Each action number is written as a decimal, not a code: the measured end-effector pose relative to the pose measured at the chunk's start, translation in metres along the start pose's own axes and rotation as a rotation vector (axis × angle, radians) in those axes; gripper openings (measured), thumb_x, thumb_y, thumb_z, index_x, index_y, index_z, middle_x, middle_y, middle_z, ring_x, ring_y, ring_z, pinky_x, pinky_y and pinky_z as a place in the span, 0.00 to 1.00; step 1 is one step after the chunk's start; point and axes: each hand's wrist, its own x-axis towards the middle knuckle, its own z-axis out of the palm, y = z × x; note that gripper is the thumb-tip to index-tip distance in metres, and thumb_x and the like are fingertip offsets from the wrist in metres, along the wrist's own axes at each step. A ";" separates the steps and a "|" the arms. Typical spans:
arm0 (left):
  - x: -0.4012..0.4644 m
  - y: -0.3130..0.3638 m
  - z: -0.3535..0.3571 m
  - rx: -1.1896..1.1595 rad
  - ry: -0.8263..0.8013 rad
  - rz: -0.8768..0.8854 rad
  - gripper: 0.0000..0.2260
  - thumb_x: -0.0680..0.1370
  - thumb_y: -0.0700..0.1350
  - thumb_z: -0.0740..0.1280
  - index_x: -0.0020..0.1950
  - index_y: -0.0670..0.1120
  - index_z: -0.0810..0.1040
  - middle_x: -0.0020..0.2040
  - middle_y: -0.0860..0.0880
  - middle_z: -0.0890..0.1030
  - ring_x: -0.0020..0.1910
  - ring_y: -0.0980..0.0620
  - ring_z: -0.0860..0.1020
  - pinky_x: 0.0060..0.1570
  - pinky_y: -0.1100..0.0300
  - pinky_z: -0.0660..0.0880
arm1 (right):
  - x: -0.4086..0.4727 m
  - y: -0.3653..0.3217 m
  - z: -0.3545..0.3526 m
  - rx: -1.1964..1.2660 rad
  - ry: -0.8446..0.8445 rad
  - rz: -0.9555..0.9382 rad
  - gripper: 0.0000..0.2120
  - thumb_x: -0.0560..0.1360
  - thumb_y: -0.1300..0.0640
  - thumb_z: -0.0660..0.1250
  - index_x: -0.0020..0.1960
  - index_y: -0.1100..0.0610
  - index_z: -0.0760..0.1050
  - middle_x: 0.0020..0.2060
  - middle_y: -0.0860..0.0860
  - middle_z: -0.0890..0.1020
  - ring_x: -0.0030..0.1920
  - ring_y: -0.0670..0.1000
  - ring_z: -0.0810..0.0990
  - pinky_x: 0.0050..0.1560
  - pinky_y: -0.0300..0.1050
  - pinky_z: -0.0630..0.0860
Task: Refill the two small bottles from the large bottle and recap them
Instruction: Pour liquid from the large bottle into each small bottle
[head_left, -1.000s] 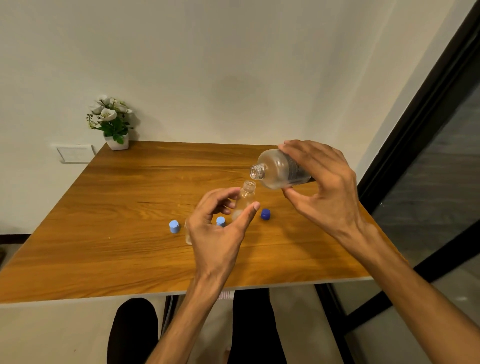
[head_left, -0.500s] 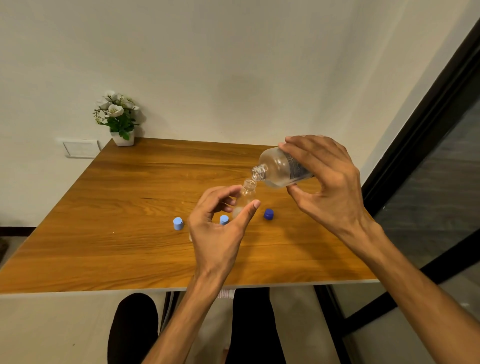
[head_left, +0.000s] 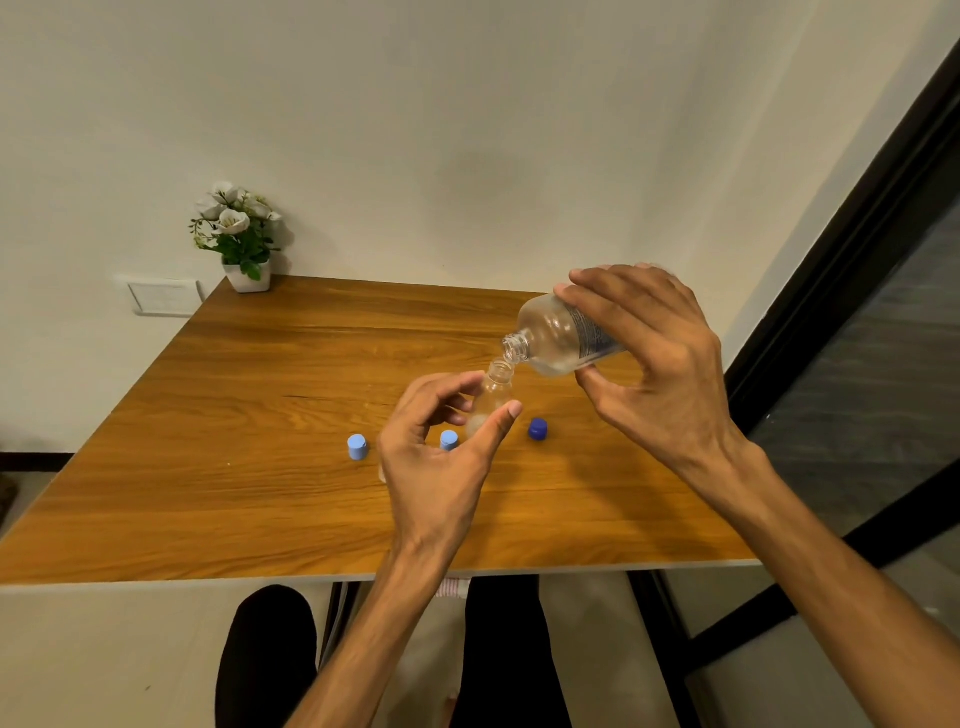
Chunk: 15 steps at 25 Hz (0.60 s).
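My right hand (head_left: 660, 364) grips the large clear bottle (head_left: 558, 335), tilted with its open neck pointing down-left. That neck sits just over the open mouth of a small clear bottle (head_left: 493, 392), which my left hand (head_left: 441, 462) holds between thumb and fingers above the wooden table (head_left: 260, 415). Two light blue caps (head_left: 357, 447) (head_left: 449, 439) and one dark blue cap (head_left: 538, 429) lie on the table near the hands. A second small bottle is mostly hidden behind my left hand.
A small white pot of white flowers (head_left: 239, 244) stands at the table's far left corner against the wall. A dark door frame (head_left: 857, 249) runs along the right side. My legs show below the table's near edge.
The large bottle has tipped further and its neck has come down to the small bottle's mouth. The left hand keeps the small bottle in about the same place.
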 end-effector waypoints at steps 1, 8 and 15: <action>0.000 0.000 0.000 0.000 0.000 0.001 0.17 0.70 0.41 0.83 0.56 0.42 0.86 0.51 0.47 0.85 0.46 0.48 0.82 0.45 0.56 0.81 | 0.000 0.000 0.000 -0.003 0.001 -0.001 0.29 0.72 0.61 0.77 0.73 0.58 0.78 0.70 0.56 0.81 0.72 0.58 0.78 0.78 0.55 0.68; 0.000 -0.001 -0.001 -0.009 0.003 -0.005 0.17 0.70 0.42 0.83 0.56 0.43 0.86 0.51 0.47 0.85 0.46 0.47 0.82 0.45 0.54 0.81 | 0.001 0.000 0.000 -0.005 -0.002 -0.016 0.29 0.73 0.60 0.76 0.73 0.59 0.77 0.70 0.57 0.81 0.72 0.59 0.78 0.78 0.58 0.68; -0.002 0.001 -0.002 -0.016 0.003 -0.006 0.16 0.70 0.41 0.83 0.56 0.45 0.85 0.51 0.48 0.85 0.46 0.48 0.82 0.45 0.56 0.81 | 0.002 0.000 0.000 -0.011 0.001 -0.016 0.30 0.72 0.61 0.77 0.74 0.58 0.77 0.70 0.57 0.81 0.72 0.59 0.77 0.78 0.57 0.67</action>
